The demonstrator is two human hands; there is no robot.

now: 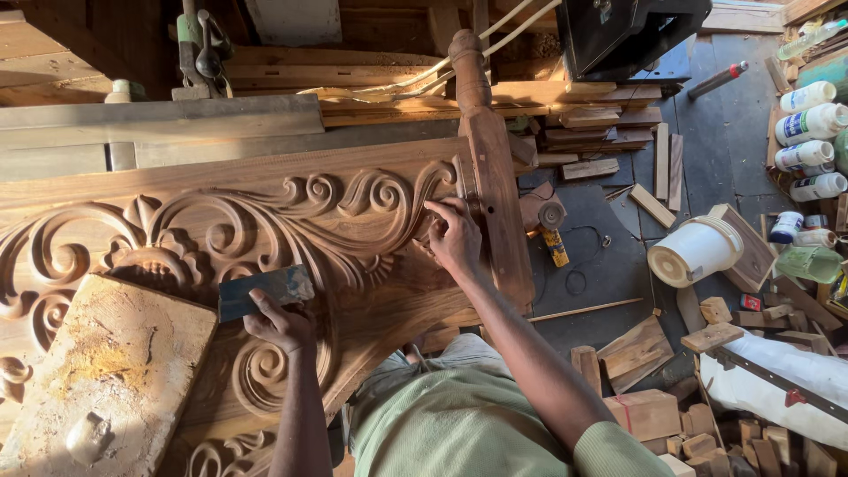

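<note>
one carved wooden panel (265, 230) filled the cluttered workshop, with a turned post (490, 177) just right of the right hand (455, 238), whose fingers, curled together, pressed its scrollwork, perhaps over something small. the left hand (281, 325) pinched one dark sheet (263, 291) above it. one white bucket (693, 252) stood far right.

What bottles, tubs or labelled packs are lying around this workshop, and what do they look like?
White bottles: stacked at the right edge, lying on their sides, with blue labels.
White bucket: on the floor right of the carved panel, tipped over, round.
Small can: on the floor by the panel's post, yellow, lying down.
</note>
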